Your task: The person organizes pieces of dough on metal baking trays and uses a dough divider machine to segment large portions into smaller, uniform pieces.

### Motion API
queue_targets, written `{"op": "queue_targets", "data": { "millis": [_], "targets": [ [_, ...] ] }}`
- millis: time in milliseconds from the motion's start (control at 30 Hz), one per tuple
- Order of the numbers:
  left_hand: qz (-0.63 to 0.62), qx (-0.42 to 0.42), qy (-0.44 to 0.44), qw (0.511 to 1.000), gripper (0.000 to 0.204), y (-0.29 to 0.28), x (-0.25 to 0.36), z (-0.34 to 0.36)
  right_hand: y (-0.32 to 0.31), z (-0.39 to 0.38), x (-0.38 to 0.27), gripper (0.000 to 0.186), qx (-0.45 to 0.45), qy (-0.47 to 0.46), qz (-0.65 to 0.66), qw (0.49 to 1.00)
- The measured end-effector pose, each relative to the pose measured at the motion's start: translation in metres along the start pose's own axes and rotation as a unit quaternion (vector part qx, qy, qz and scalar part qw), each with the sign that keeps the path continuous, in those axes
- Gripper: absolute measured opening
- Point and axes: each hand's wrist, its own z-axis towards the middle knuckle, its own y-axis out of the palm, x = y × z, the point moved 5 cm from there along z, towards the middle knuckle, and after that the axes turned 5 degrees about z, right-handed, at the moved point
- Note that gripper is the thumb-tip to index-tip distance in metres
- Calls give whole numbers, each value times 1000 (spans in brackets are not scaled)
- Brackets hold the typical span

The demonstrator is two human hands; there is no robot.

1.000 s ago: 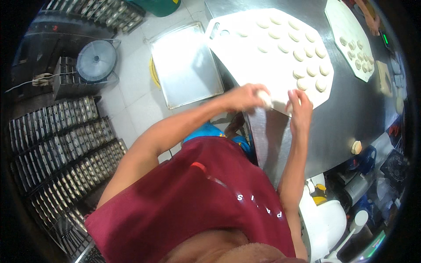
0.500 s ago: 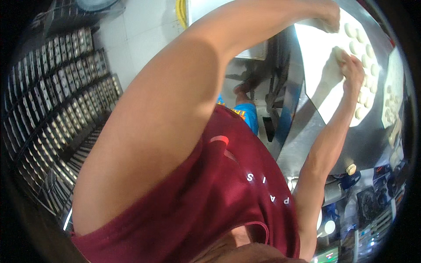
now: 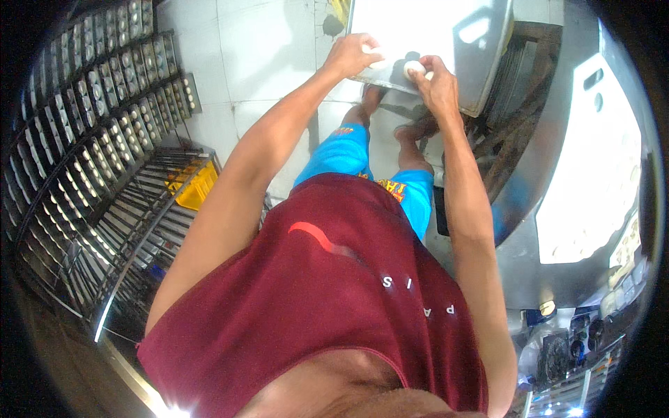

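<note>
Both my hands are at the near edge of a pale metal tray (image 3: pixel 477 80), which glare partly washes out. My left hand (image 3: pixel 350 56) is closed at the tray's left corner, its fingertips pinching a white dough ball (image 3: pixel 376 57) that shows only in part. Farther right, my right hand (image 3: pixel 439 87) has its thumb and fingers on another round dough ball (image 3: pixel 413 69) above the tray. A second pale piece shows between those fingers. Whether the balls touch the tray I cannot tell.
On the left stands a dark rack (image 3: pixel 90 132) with trays of small round pieces. Near its lower shelves is a yellow crate (image 3: pixel 197 184). A metal table (image 3: pixel 516 268) on the right bears a bright white sheet (image 3: pixel 585 174). Cluttered dark items lie at the lower right.
Both hands have moved left from the white sheet with dough pieces on the table to the metal tray. My body has turned left, and the tray is now in front of me.
</note>
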Motion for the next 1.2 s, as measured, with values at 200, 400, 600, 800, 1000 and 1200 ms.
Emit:
{"op": "queue_targets", "data": {
  "millis": [200, 400, 600, 800, 1000, 1200],
  "targets": [
    [67, 58, 84, 993, 42, 0, 4, 6, 26, 19, 8, 37, 31, -56, -24, 998],
    [2, 86, 88, 992, 46, -12, 39, -14, -2, 4, 17, 47, 77, 0, 8, 997],
    [-73, -63, 133, 986, 44, 40, 115, -8, -52, -20, 59, 41, 70, 48, 34, 996],
    [116, 20, 294, 949, 57, 65, 121, 9, -53, -18, 65, 43, 187, -181, -158, 952],
    [203, -19, 378, 903, 78, 87, 105, -41, -14, -53, 64, 63, 142, -168, -254, 942],
    [257, -52, 375, 889, 83, 93, 102, -32, -19, -40, 67, 67, 81, -140, -142, 977]
  ]
}}
